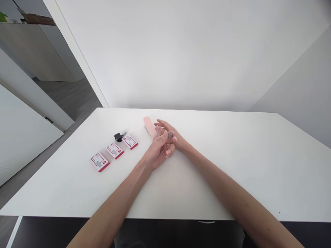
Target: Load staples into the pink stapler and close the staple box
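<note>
My left hand is closed, thumb and fingers pinching a small grey strip of staples. Just behind it, my right hand rests low over the table with its fingers stretched out to the left, partly covered by the left hand. A pink stapler lies by the right fingertips; its near end is hidden behind my hands. I cannot tell whether the right fingers touch it.
Three red-and-white staple boxes lie in a slanting row on the white table, left of my hands. A black staple remover sits beside the farthest box. Behind the table rises a white wall.
</note>
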Demonstrator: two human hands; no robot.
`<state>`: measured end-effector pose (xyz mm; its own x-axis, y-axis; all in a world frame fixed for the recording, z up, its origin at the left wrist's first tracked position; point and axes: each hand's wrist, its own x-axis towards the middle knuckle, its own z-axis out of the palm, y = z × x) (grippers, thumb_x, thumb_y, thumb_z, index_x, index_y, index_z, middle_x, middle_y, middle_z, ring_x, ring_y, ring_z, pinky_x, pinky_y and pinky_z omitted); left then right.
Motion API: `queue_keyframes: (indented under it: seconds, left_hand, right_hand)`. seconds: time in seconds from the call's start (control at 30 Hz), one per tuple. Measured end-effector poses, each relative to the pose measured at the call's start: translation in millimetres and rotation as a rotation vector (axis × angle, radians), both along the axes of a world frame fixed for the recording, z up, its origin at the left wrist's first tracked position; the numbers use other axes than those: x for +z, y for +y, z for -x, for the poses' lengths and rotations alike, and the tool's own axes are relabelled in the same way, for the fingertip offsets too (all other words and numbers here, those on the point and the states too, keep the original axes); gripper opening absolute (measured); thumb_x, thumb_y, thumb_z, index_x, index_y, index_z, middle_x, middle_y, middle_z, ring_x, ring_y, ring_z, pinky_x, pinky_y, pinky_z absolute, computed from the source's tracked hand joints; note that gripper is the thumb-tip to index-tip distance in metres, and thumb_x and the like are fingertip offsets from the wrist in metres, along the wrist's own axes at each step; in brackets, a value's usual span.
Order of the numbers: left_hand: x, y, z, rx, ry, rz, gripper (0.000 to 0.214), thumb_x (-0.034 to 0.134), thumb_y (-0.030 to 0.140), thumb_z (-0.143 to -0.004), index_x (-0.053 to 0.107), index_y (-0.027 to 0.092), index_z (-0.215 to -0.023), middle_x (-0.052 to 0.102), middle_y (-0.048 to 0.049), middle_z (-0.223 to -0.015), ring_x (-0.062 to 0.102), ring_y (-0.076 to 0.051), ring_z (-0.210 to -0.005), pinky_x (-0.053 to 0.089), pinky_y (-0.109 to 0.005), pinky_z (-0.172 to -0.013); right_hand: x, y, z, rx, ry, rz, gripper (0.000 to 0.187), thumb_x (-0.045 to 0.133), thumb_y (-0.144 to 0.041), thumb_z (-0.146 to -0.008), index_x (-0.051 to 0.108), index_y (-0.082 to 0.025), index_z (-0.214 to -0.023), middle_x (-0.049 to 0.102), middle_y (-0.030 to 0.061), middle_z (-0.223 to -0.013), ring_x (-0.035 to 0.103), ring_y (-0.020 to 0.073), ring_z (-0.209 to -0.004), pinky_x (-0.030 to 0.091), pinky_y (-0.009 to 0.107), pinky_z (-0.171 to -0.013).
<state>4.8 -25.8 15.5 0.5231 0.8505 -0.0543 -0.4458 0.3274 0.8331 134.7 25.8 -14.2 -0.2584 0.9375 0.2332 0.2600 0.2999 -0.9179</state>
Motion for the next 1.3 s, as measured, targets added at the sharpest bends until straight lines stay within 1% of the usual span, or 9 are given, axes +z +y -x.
queue_keyframes:
  seconds: [0.07, 0.17, 0.3, 0.43, 0.53, 0.77, 0.93, 1.1, 1.3]
  left_hand:
    - [-0.5, 1, -2, 0.001, 0.021, 0.003, 0.037, 0.076, 0.056, -0.089, 0.064, 0.021, -0.094, 0.066, 0.0017, -0.092, 0.041, -0.003, -0.048, 0.033, -0.023, -0.045]
    - [-1.5, 1, -6, -0.023, 0.056, -0.012, 0.042, 0.074, 0.060, -0.089, 0.065, 0.020, -0.093, 0.066, 0.0003, -0.092, 0.043, -0.003, -0.050, 0.034, -0.024, -0.047]
    - [-3.4, -1, -4, -0.145, 0.052, -0.040, 0.047, 0.079, 0.064, -0.083, 0.066, 0.019, -0.091, 0.067, -0.0013, -0.088, 0.043, -0.004, -0.048, 0.029, -0.025, -0.046]
    - [-5.9, -1, 1, -0.233, 0.046, -0.059, 0.049, 0.081, 0.065, -0.080, 0.067, 0.019, -0.090, 0.068, -0.0028, -0.086, 0.041, -0.005, -0.045, 0.026, -0.026, -0.044]
    - [-6.3, 0, 1, -0.173, 0.057, -0.036, 0.046, 0.080, 0.063, -0.082, 0.068, 0.019, -0.092, 0.068, -0.0022, -0.088, 0.041, -0.004, -0.046, 0.028, -0.026, -0.045]
    - [-6.7, 5, -6, 0.105, 0.158, 0.018, 0.041, 0.080, 0.056, -0.085, 0.070, 0.020, -0.101, 0.068, -0.0023, -0.102, 0.046, -0.003, -0.054, 0.040, -0.023, -0.050]
    - [-3.9, -2, -13, 0.073, 0.309, -0.111, 0.051, 0.075, 0.062, -0.088, 0.063, 0.020, -0.114, 0.070, -0.0026, -0.097, 0.054, -0.005, -0.051, 0.043, -0.026, -0.052]
    - [-1.4, -6, -17, 0.039, 0.404, -0.186, 0.056, 0.069, 0.063, -0.091, 0.055, 0.021, -0.126, 0.072, -0.0014, -0.087, 0.057, -0.008, -0.048, 0.046, -0.027, -0.052]
    - [-2.9, -7, -19, 0.005, 0.450, -0.227, 0.057, 0.063, 0.067, -0.094, 0.049, 0.022, -0.126, 0.073, -0.0022, -0.085, 0.060, -0.011, -0.049, 0.048, -0.028, -0.051]
  right_hand:
    - [-1.7, -2, -12, 0.082, 0.163, 0.066, 0.052, 0.058, -0.048, -0.100, 0.051, -0.032, -0.149, 0.057, 0.0070, -0.155, 0.061, 0.0252, -0.136, 0.056, 0.046, -0.108]
    - [-5.5, -2, -18, 0.075, 0.287, 0.153, 0.048, 0.060, -0.052, -0.100, 0.055, -0.029, -0.142, 0.058, 0.0087, -0.154, 0.062, 0.0253, -0.135, 0.054, 0.048, -0.112]
    - [-1.1, 6, -3, 0.025, 0.316, 0.313, 0.049, 0.060, -0.053, -0.101, 0.054, -0.026, -0.141, 0.063, 0.0121, -0.147, 0.069, 0.0254, -0.127, 0.057, 0.048, -0.109]
    - [9.3, 11, 7, 0.164, 0.369, 0.410, 0.045, 0.062, -0.047, -0.101, 0.056, -0.026, -0.140, 0.064, 0.0122, -0.147, 0.068, 0.0248, -0.129, 0.054, 0.049, -0.114]
    - [7.9, 8, -2, 0.203, 0.406, 0.374, 0.043, 0.066, -0.048, -0.098, 0.060, -0.029, -0.135, 0.064, 0.0094, -0.149, 0.067, 0.0249, -0.131, 0.054, 0.049, -0.113]
    - [-4.3, -22, -58, -0.006, 0.386, 0.170, 0.038, 0.061, -0.056, -0.097, 0.070, -0.025, -0.117, 0.075, 0.0077, -0.120, 0.070, 0.0227, -0.116, 0.055, 0.045, -0.106]
    - [3.8, -53, -85, -0.004, 0.339, 0.150, 0.037, 0.062, -0.057, -0.098, 0.073, -0.027, -0.114, 0.072, 0.0071, -0.124, 0.069, 0.0226, -0.110, 0.055, 0.044, -0.099]
    - [12.1, -66, -84, 0.054, 0.205, 0.147, 0.029, 0.067, -0.052, -0.096, 0.075, -0.029, -0.112, 0.073, 0.0019, -0.096, 0.069, 0.0232, -0.106, 0.053, 0.045, -0.100]
    - [9.6, -64, -82, 0.011, 0.215, 0.140, 0.033, 0.071, -0.058, -0.091, 0.077, -0.026, -0.093, 0.073, 0.0054, -0.116, 0.067, 0.0234, -0.106, 0.054, 0.042, -0.096]
